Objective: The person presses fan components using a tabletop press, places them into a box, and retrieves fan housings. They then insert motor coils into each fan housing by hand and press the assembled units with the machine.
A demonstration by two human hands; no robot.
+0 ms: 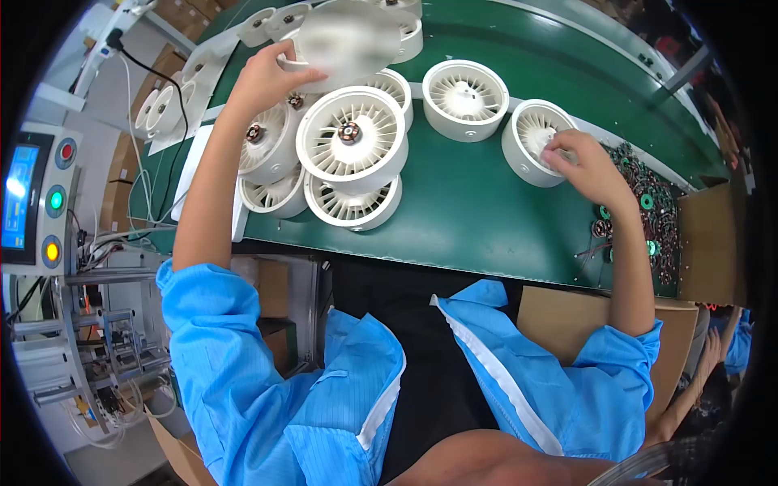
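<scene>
White round piece (352,36) is in the left hand (267,81), raised above the far left part of the green bench (478,219). It is blurred, and its surface detail cannot be read. The left thumb and fingers pinch it at its left edge.

The right hand (590,166) is at the right-hand finned housing (525,136), which stands on the bench, hollow side up. Thumb and forefinger are brought close together inside the rim; whether they pinch a small part cannot be told.

Just left of that housing, slightly farther off, stands 1 similar housing (463,101) with a white hub.

Farther left, near the left hand, is a cluster of housings. In it, 1 upper housing (356,166), fitted with a dark and copper core (349,134), sits over 1 lower housing (356,215). Immediately left, 1 cored housing (263,154) sits above another, both partly covered. More white housings (257,28) stand at the far left.

Right of the right hand lies a heap of small wired parts (664,231), green rings among them, beside a cardboard box (713,243). The right forearm crosses in front of the heap. At the left edge, a control panel (36,194) shows a lit screen and 3 buttons: red, green and yellow. Another person's arm (689,397) is visible at the near right.
</scene>
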